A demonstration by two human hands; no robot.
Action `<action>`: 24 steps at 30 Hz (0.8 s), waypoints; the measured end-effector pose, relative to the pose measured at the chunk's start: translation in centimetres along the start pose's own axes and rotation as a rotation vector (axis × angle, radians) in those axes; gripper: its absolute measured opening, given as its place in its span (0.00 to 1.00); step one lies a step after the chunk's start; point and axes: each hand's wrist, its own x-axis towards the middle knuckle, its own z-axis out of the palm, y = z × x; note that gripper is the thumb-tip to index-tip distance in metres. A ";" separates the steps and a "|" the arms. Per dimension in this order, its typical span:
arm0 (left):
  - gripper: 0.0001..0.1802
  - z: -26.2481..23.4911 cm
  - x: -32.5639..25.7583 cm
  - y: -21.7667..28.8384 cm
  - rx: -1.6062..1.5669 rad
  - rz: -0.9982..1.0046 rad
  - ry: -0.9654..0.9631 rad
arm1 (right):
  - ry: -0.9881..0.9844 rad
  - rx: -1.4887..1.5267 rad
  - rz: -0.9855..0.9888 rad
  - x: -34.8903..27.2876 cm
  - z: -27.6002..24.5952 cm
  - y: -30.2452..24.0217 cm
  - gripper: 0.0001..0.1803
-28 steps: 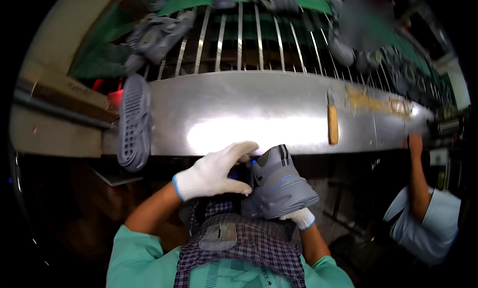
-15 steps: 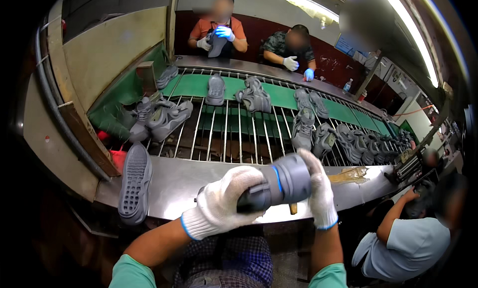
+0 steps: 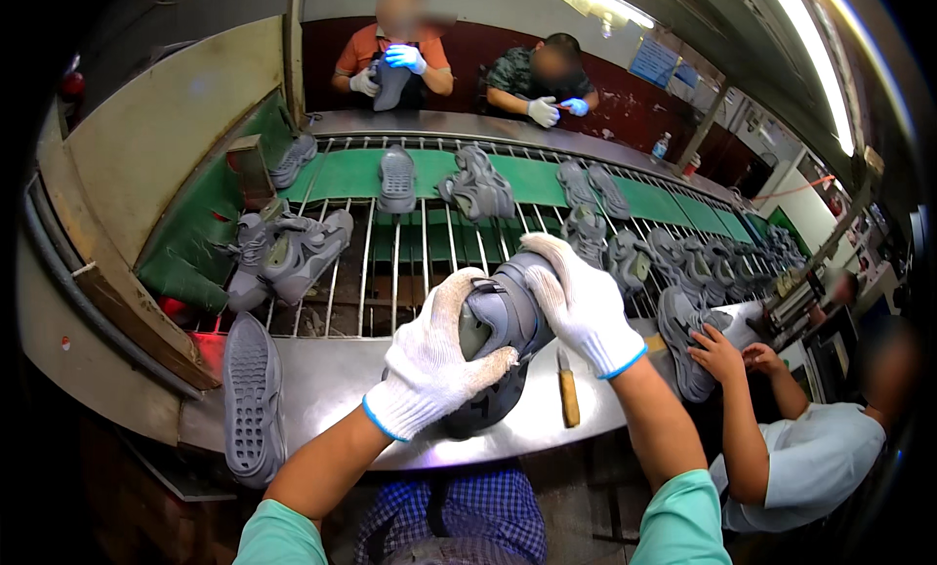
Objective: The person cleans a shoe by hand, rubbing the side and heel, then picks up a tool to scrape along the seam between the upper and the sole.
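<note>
- In the head view, a grey shoe (image 3: 512, 297) is held up in both hands over the near part of the metal bench (image 3: 337, 370); it is tilted, and a darker part of it is seen below the left thumb.
- By the left hand (image 3: 425, 365), in a white knitted glove with a blue cuff edge, the shoe is gripped from the left; the fingers are clamped on it, with the thumb laid across the near side.
- By the right hand (image 3: 589, 306), gloved alike, the shoe is gripped from the right, the fingers being clamped over its upper right end.
- A knife (image 3: 569, 394) with a wooden handle is laid on the bench, to the right of the shoe and below the right hand.
- At the left end of the bench, a grey sole (image 3: 252, 399) is placed with its pitted tread upward, partly beyond the near edge.
- Beyond the bench, a rack of metal bars (image 3: 425, 258) is crossed by a green strip (image 3: 356, 170); grey shoes are spread over both.
- At the right, another grey shoe (image 3: 686, 341) is handled by a co-worker in pale blue (image 3: 810, 463).
- Across the rack, a grey shoe is held in gloved hands by a person in orange (image 3: 356, 53); beside that person, another in a camouflage shirt (image 3: 512, 74) is seen.
</note>
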 end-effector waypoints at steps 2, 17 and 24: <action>0.55 -0.4 0.8 -1.6 -0.004 -0.047 0.014 | 0.021 0.067 0.050 -0.3 2.8 1.0 0.30; 0.52 -1.8 3.7 -8.4 -0.052 -0.317 0.115 | -0.191 0.307 0.279 -0.2 11.5 1.1 0.55; 0.53 -1.6 3.0 -7.3 -0.081 -0.303 0.151 | -0.351 0.572 0.429 -4.3 12.1 0.9 0.52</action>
